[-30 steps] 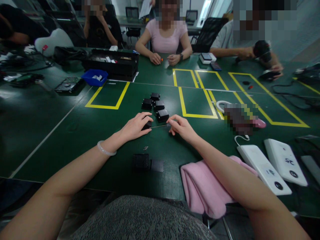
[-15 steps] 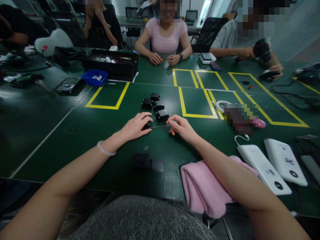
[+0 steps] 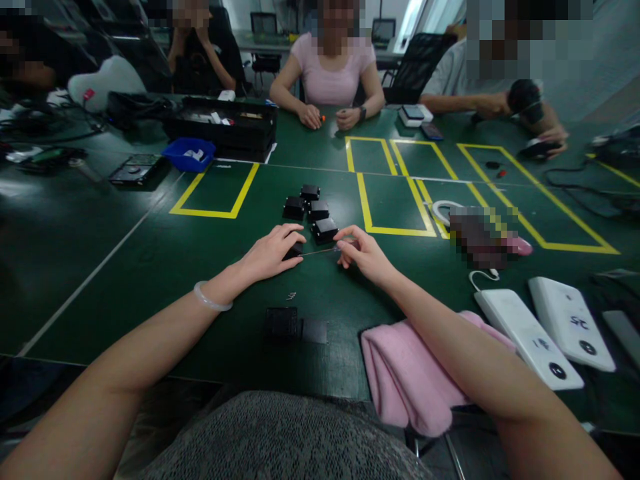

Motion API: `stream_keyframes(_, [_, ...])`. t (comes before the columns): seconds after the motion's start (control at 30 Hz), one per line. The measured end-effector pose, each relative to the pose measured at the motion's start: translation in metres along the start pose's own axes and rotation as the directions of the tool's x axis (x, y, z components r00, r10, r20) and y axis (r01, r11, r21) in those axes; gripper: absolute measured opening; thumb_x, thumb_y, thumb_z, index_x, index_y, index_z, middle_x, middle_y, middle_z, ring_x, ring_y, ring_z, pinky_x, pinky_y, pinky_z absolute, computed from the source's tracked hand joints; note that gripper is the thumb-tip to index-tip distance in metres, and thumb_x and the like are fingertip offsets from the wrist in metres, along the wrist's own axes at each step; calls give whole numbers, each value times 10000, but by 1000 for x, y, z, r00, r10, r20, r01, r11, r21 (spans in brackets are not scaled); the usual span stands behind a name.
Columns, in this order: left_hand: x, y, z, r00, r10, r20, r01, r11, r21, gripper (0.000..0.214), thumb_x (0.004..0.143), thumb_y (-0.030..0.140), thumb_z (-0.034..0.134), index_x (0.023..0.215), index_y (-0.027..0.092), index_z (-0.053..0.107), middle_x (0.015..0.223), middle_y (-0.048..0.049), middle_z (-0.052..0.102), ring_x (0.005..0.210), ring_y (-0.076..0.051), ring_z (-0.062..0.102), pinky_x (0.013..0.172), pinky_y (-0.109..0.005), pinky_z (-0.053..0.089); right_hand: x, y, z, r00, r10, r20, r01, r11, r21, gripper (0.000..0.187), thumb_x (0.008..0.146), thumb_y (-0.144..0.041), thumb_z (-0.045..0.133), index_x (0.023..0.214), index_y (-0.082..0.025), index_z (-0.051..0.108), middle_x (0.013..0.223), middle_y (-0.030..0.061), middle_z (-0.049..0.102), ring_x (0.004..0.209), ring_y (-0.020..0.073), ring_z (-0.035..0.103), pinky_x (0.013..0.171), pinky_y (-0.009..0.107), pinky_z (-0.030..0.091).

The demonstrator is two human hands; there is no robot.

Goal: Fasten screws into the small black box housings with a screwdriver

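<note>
Your left hand (image 3: 273,253) curls over a small black box (image 3: 295,252), thumb on the side toward the table's near edge, fingers over the top, and holds it down on the table (image 3: 225,353). Your right hand (image 3: 364,255) pinches a screwdriver (image 3: 320,252) between thumb and fingers; its handle is mostly hidden by them. The thin shaft lies nearly level and runs to the box's right end. You cannot tell from here whether the tip sits in a screw.

The box is back from the near edge, about midway along it. Just beyond your hands, toward the far edge, 4 more boxes (image 3: 325,229) sit in a loose cluster, the closest near your right fingertips. Between your left hand and the near edge lie a few tiny screws (image 3: 291,295), too small to count. Closer to that edge, an open case (image 3: 281,323) lies beside a flat lid (image 3: 315,331).

To the right, a pink cloth (image 3: 405,373) hangs over the near edge, under your right forearm, and 2 white power banks (image 3: 530,339) lie past it. At the far edge, a co-worker in a pink top (image 3: 333,73) rests both forearms on the table.
</note>
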State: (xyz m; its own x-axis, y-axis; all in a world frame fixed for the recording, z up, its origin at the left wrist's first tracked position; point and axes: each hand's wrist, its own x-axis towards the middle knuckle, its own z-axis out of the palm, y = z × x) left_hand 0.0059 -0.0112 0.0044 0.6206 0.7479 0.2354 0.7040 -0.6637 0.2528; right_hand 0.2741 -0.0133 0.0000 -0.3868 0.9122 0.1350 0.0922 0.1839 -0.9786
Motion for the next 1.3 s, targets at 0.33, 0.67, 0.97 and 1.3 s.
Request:
stream_keyframes(0.33, [-1, -1, 1, 1000, 13, -11, -13, 1000, 4, 358, 955, 287, 668, 1286, 206, 558, 1515, -145, 528, 1333, -346, 563, 992, -518, 598, -1, -3, 1, 1000, 31, 2, -31, 1000, -3, 341, 935, -539, 663, 957, -209, 582, 475, -138, 381, 448, 106, 509, 651, 310, 543])
stream_keyframes(0.67, [0, 0, 0, 1000, 9, 3, -9, 1000, 19, 363, 957, 283, 667, 1290, 198, 549, 1521, -151, 523, 1331, -347, 563, 972, -515, 605, -1, -3, 1, 1000, 1, -10, -1, 1000, 7, 339, 915, -522, 685, 987, -214, 563, 545, -107, 509, 481, 108, 550, 600, 286, 514])
stream_keyframes(0.97, [-1, -1, 1, 1000, 8, -10, -8, 1000, 6, 346, 953, 292, 669, 1274, 215, 566, 1515, -132, 531, 1327, -338, 567, 1019, -527, 582, -1, -4, 0, 1000, -14, -13, 13, 1000, -21, 330, 901, -490, 703, 1013, -219, 552, 589, -95, 550, 500, 115, 579, 598, 284, 510])
stream_keyframes(1.3, [-1, -1, 1, 1000, 6, -15, -6, 1000, 10, 350, 951, 280, 672, 1277, 212, 564, 1514, -135, 532, 1328, -339, 570, 1006, -520, 593, -1, -4, 1, 1000, -8, -8, 8, 1000, -11, 340, 895, -499, 711, 1002, -221, 547, 563, -107, 521, 486, 111, 561, 599, 284, 512])
